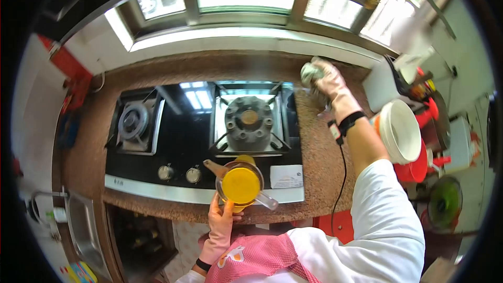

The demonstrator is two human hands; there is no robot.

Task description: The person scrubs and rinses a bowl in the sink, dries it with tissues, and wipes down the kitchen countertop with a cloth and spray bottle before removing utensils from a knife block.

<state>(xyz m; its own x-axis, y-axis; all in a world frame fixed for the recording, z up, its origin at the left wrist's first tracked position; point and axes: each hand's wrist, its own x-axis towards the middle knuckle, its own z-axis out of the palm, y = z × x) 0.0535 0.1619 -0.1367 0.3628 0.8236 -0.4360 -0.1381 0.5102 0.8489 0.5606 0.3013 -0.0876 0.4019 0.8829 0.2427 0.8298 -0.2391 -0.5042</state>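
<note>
Where our pink checked apron (267, 256) meets the stove's front edge, our left hand (222, 221) is closed around the near side of a round, clear plastic vessel with a bright yellow disc-shaped top (241, 185). The vessel is over the front of the black glass hob (183, 139); whether it touches down, we cannot tell. It looks light, stiff and smooth, so a loose grip could let it slip; its clear stub handle (268, 200), pointing right, seems the surest hold.

Just beyond, a white printed card (286, 176) lies at the hob's front right corner, and 2 silver knobs (193, 175) stand to the left. Behind them are 2 burners, the large dark cast one (249, 120) nearer the middle.

To the right, a black cable (343, 170) crosses the brown speckled stone surface (320, 165), near a round white bucket (400, 132).

Farthest off, near the window wall, our right hand (331, 78) grips a bunched grey-green cloth (310, 74) at the surface's back. It looks soft and light, best held as a wad under the palm.
</note>
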